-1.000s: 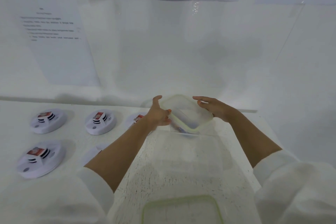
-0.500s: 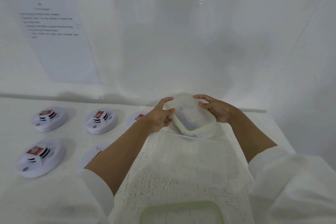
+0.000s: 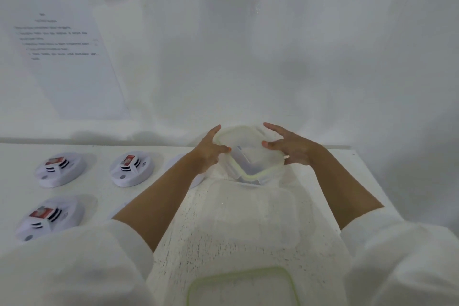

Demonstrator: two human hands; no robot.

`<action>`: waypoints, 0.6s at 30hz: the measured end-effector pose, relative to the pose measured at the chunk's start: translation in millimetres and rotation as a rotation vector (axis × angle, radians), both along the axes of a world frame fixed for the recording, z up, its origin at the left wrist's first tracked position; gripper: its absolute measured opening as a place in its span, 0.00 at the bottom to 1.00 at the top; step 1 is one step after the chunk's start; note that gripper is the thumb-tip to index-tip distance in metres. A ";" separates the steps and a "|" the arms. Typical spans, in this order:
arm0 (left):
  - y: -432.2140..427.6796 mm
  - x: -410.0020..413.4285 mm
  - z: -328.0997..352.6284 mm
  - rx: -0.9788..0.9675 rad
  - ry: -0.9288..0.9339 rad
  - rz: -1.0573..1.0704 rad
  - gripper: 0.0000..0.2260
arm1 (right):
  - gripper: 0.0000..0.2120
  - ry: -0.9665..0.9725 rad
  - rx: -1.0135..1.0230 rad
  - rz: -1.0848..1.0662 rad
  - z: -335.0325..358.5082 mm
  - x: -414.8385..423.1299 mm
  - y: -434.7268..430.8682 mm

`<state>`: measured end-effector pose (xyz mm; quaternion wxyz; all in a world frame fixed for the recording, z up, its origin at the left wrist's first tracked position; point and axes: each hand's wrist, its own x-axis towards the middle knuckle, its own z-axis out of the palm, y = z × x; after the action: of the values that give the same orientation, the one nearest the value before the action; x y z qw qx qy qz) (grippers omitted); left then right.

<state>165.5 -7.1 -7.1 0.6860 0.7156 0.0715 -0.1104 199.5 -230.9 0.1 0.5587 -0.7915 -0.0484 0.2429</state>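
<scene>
The person wears a white long-sleeved garment of plain, smooth cloth with no visible print or buttons. The left sleeve (image 3: 74, 263) fills the view at 7 o'clock and the right sleeve (image 3: 402, 256) at 4 o'clock. Both end in soft, bunched cuffs well above the wrists, leaving the forearms bare. A thin pale ring (image 3: 286, 157) circles one finger of the right grip (image 3: 293, 151). The thumbnail of the left grip (image 3: 211, 154) looks tinted reddish-orange.

Behind the grip, a white wall (image 3: 248, 69) with printed sheets (image 3: 64, 62) up left and above; under it, a white table (image 3: 17, 156) in soft, even light.
</scene>
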 end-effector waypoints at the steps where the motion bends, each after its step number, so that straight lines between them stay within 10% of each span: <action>1: 0.6 0.8 -0.7 -0.010 -0.013 0.012 0.33 | 0.35 0.029 -0.040 0.053 1.1 -2.9 -3.6; 9: 11.3 -5.4 4.7 0.278 0.102 0.046 0.44 | 0.35 -0.112 -0.100 -0.177 -1.1 -10.5 -8.5; 18: 7.4 -8.7 10.9 0.225 0.100 0.163 0.33 | 0.13 -0.165 -0.120 -0.370 -10.0 -10.2 3.0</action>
<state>156.7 0.3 3.8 0.6037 0.7734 0.1755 -0.0811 189.3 -227.8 -9.9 0.5396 -0.8361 0.0668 0.0729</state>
